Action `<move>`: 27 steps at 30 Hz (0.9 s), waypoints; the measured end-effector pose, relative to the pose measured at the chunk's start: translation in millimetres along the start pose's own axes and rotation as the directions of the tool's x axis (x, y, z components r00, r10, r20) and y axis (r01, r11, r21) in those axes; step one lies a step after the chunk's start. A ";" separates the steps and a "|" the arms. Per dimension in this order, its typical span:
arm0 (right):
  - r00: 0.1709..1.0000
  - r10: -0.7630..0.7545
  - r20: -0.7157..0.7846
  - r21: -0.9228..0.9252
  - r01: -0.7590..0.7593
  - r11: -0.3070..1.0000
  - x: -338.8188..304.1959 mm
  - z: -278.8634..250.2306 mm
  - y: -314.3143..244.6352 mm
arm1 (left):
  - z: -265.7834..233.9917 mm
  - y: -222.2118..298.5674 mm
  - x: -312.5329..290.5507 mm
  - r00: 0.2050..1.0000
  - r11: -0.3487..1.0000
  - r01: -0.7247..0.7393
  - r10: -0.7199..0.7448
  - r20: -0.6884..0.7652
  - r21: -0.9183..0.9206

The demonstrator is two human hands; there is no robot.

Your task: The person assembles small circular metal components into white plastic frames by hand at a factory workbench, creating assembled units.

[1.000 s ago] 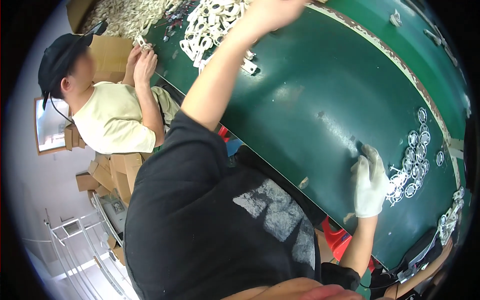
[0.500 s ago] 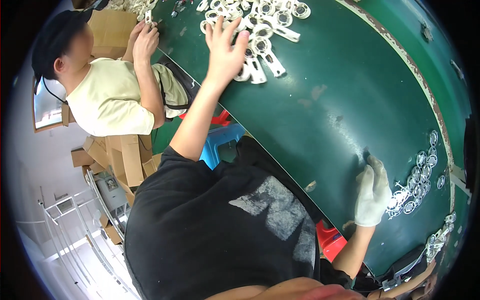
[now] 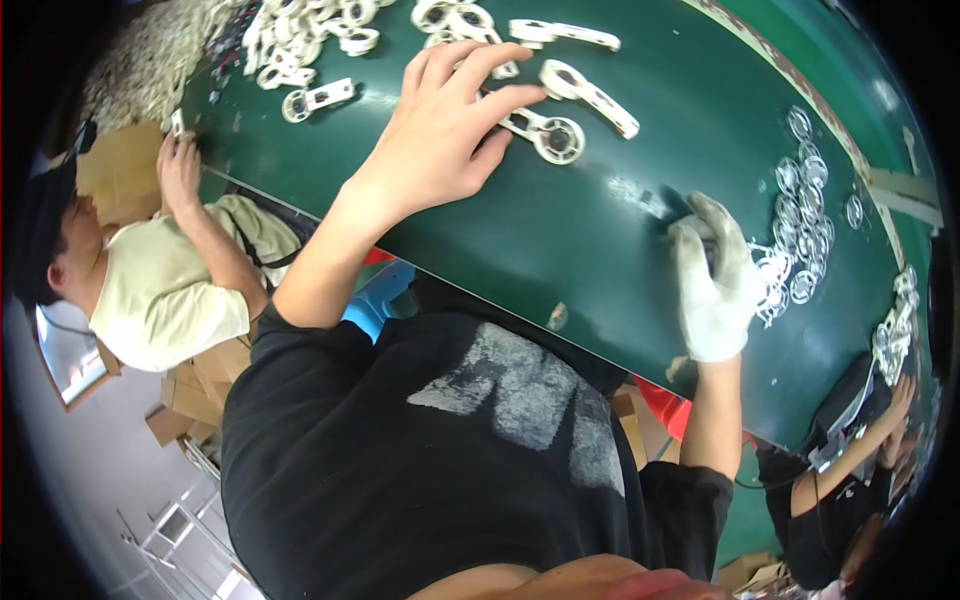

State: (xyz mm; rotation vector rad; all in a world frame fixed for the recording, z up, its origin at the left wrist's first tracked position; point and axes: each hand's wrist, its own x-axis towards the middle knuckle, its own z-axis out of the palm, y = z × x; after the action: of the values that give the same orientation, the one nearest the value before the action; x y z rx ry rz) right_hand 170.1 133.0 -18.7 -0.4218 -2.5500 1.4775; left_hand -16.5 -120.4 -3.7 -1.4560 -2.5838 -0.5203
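Left hand [image 3: 440,130], bare, fingers spread, palm down on the green table [image 3: 560,250], fingertips touching a white plastic piece [image 3: 545,132] with a ring end and a short arm; nothing pinched or lifted as far as can be seen. That piece lies just off the fingertips, on the far right side of the hand, long axis running roughly left-to-right with the ring end away from the palm. A second, longer white piece [image 3: 590,95] sits just beyond it, angled the same way, apart from the fingers. Left hand is clearly the nearer one to both. Right hand [image 3: 712,280], in a white work glove, rests flat on the table well to the right, fingers loosely together, touching the near edge of a cluster of small shiny metal rings [image 3: 805,240]; cannot tell whether it holds one. More white pieces in a heap [image 3: 300,50] at the far left of the table. Table surface is dark green, smooth, a bit scuffed. Another person in a pale shirt [image 3: 160,300] works at the left side, a third person's hand [image 3: 895,400] at the lower right. Cardboard boxes [image 3: 195,390] on the floor below the table.
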 end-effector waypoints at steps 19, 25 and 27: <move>0.771 -0.007 -0.636 0.112 0.101 0.989 10.6 -29.5 18.3 | 87.4 117.5 80.9 0.946 0.885 -0.322 0.286 -0.155 -0.336; 0.601 0.024 -0.799 0.121 0.121 0.985 16.3 -46.6 21.0 | 106.4 113.4 122.9 0.964 0.896 -0.259 0.215 -0.156 -0.362; 0.615 0.076 -0.785 0.272 0.231 0.934 18.3 -45.1 24.3 | 108.3 121.0 153.9 0.949 0.891 -0.288 0.218 -0.227 -0.352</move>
State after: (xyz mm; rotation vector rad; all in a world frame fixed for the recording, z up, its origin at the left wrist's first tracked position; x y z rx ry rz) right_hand 169.2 187.3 -17.4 -0.6999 -1.5422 1.2641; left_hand 11.3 99.5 -33.7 -1.7326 -2.1859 -1.1084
